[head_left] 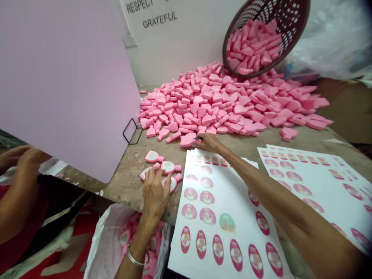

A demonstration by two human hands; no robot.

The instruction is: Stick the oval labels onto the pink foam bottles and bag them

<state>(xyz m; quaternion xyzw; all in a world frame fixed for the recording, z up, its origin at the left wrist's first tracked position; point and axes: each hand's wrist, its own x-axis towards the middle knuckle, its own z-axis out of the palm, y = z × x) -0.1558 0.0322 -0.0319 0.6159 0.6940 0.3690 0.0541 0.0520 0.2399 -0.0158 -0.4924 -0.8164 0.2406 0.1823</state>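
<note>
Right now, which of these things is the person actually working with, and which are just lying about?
Being worked with:
left hand on stickered pink foam shapes
right hand at a loose pink foam piece
sticker sheet

Just lying about:
heap of pink foam pieces
tilted woven basket
white sack

A white wall (186,46) with black lettering behind a worn wooden table (122,193)
</note>
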